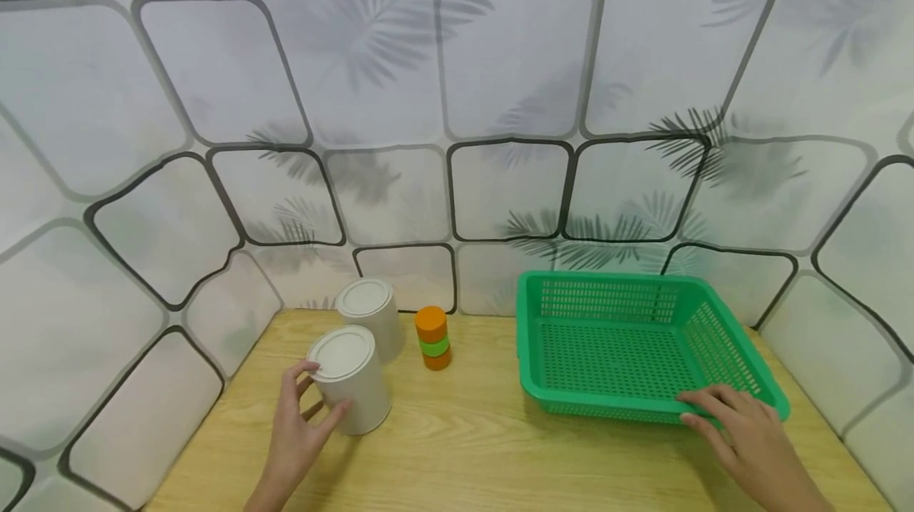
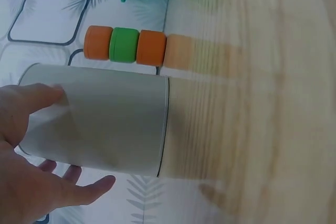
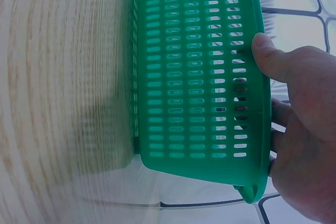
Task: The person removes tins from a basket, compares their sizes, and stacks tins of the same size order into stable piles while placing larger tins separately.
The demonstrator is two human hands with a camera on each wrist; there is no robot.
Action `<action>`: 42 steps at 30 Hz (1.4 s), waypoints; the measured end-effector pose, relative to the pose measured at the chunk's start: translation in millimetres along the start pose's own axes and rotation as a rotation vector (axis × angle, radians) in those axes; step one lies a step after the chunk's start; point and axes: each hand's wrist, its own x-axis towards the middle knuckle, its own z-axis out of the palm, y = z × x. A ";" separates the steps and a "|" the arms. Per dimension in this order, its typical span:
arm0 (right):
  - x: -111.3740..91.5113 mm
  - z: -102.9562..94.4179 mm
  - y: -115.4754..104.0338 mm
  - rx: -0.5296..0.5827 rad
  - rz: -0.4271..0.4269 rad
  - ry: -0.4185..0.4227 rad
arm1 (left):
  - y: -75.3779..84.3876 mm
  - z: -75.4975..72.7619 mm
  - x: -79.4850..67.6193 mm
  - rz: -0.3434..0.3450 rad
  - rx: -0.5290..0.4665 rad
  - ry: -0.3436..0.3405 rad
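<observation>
A white lidded can [image 1: 360, 389] stands upright on the wooden table, nearer of two. My left hand [image 1: 303, 421] is around its left side, thumb across the front and a fingertip at the lid's rim. In the left wrist view the thumb lies over the can [image 2: 115, 119], other fingers on the opposite side. At right, my right hand [image 1: 746, 433] holds the front rim of a green plastic basket [image 1: 607, 399]. The right wrist view shows the thumb on the outer edge of the basket [image 3: 205, 163], with the other fingers partly hidden past the rim.
Another white can [image 1: 382, 321] stands just behind the held one. Right of it is a small upright stack of orange and green round pieces [image 1: 432, 337]. A patterned wall covering [image 1: 510, 190] borders the wooden table [image 1: 464, 448] at back and sides.
</observation>
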 end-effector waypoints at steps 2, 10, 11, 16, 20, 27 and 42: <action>-0.5 -0.9 0.2 -0.003 0.002 -0.002 | -0.2 1.0 1.2 0.018 0.007 0.008; -6.1 0.8 2.5 -0.012 0.020 -0.009 | -0.2 4.8 2.3 0.030 -0.008 0.036; -6.5 1.1 2.4 -0.011 0.022 -0.006 | -0.6 5.1 2.7 0.027 -0.008 0.039; -6.9 2.2 4.0 -0.008 0.007 0.011 | -2.5 6.8 3.2 0.022 -0.012 0.048; -6.3 3.9 7.0 -0.012 -0.037 0.015 | -2.2 6.4 1.5 0.004 -0.006 0.053; -5.9 1.8 9.9 0.002 -0.043 -0.004 | -2.2 9.3 0.1 0.021 -0.006 0.061; 0.6 -2.2 13.6 0.028 -0.063 0.009 | -5.0 -15.2 15.2 0.078 -0.002 -0.057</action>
